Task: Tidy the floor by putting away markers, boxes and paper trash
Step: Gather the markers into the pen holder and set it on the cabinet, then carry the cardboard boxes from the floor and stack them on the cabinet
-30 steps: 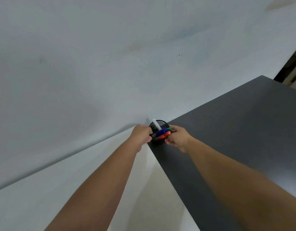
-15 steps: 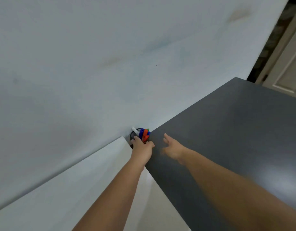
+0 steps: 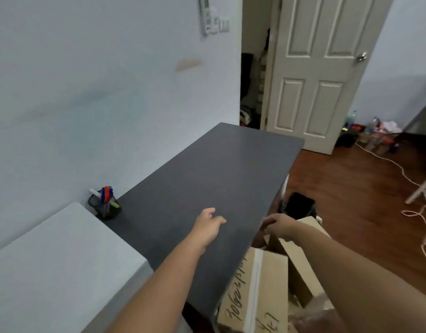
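Note:
A black mesh pen cup (image 3: 105,209) stands at the back corner of the dark grey table (image 3: 207,179), against the wall. It holds several markers (image 3: 105,194): white, blue, orange and green. My left hand (image 3: 208,225) hovers over the middle of the table, fingers apart, holding nothing. My right hand (image 3: 278,224) is past the table's right edge, above the cardboard boxes (image 3: 255,294), also empty with loose fingers. The boxes lie on the floor beside the table, one with handwriting and white tape.
A white surface (image 3: 51,267) adjoins the table on the left. A black bin (image 3: 299,209) sits on the wooden floor (image 3: 351,200) by the boxes. A white cable (image 3: 416,212) loops at right. A white door (image 3: 317,73) stands ajar, clutter (image 3: 375,135) beside it.
Both hands let go of the markers and cup and pulled back toward me. My head turned right, bringing the whole table, boxes, floor and door into view.

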The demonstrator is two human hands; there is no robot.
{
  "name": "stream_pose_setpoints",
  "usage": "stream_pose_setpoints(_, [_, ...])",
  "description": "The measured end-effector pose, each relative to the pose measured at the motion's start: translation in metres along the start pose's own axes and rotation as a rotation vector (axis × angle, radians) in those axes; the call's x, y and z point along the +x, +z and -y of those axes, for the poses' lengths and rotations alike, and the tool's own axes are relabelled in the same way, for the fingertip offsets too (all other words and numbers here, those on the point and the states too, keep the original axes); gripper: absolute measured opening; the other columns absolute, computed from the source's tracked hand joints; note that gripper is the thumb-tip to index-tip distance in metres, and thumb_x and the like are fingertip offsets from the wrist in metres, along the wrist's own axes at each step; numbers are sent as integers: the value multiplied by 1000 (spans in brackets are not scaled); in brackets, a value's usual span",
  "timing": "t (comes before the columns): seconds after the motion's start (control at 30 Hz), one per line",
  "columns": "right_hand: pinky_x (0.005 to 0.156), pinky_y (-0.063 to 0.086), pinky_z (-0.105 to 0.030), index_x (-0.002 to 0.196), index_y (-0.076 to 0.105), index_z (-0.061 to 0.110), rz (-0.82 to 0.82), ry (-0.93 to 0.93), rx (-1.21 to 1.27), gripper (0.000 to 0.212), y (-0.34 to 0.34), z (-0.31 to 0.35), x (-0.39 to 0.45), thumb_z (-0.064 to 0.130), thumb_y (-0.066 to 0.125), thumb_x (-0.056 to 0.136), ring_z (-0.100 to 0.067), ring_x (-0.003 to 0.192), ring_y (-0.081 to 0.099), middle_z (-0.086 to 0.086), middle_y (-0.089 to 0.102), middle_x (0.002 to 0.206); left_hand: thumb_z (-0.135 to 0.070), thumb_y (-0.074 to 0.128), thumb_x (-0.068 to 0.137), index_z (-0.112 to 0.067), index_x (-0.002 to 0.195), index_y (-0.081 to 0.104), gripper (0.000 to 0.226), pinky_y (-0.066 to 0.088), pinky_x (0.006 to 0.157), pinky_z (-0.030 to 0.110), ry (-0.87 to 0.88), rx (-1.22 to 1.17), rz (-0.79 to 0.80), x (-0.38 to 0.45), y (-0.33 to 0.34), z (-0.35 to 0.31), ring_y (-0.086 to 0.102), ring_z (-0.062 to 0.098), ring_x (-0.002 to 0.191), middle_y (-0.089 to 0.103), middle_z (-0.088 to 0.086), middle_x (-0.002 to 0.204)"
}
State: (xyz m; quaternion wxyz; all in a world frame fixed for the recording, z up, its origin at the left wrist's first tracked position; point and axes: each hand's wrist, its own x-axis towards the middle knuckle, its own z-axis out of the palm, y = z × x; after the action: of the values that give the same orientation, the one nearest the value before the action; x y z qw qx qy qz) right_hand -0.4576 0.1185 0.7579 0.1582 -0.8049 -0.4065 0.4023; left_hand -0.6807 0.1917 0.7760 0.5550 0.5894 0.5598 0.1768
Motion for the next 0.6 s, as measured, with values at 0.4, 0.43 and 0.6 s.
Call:
stream_pose_setpoints(0.4, [55,41,-27,133,57,8,-7,313,16,41,-50,-249,-106,13,57,92,-22,69,51,-10,55,100,-36,61,85,-27,147,37,67,37,91,36,-137,364,223,-74,211,69,42,29,135,33,5,155])
stream_pose_setpoints(0.43, [59,42,-27,133,57,8,1,314,38,42,-43,-257,-101,12,58,91,-23,77,52,-9,55,102,-36,60,86,-27,147,37,66,38,93,38,-174,384,212,-71,212,78,42,30,135,33,5,155])
stream_pose_setpoints(0.6, [84,45,-27,141,50,11,7,324,114,53,-8,-288,-68,13,61,89,-29,114,56,-14,54,136,-32,59,89,-21,148,37,64,42,98,39,-293,393,171,-44,228,115,47,28,127,40,8,151])
